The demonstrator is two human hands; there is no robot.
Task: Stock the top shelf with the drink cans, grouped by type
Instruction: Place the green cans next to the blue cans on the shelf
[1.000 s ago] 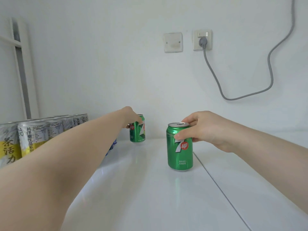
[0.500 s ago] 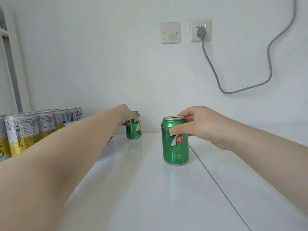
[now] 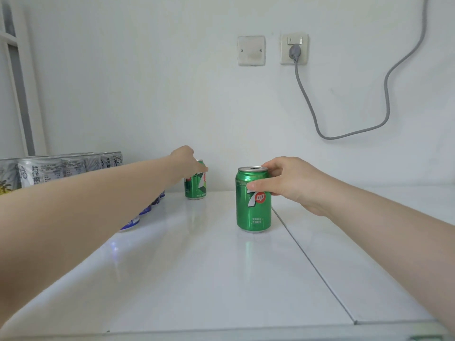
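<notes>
Two green cans stand upright on the top shelf, one in each grip. The left grip curls over the far can near the back wall, just past the blue cans and the silver-and-yellow row, probably to seat a green group there. The right grip clasps the near can at its upper rim from the right, likely to push it back alongside.

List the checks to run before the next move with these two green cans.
1. Right hand grips near green can: ok.
2. Near green can upright on shelf: ok.
3. Left hand holds far green can by its top: ok.
4. Bare shelf between the two green cans: ok.
5. Green cans grouped side by side: not ok, apart.
6. Blue cans lined up, mostly hidden: cannot tell.
</notes>
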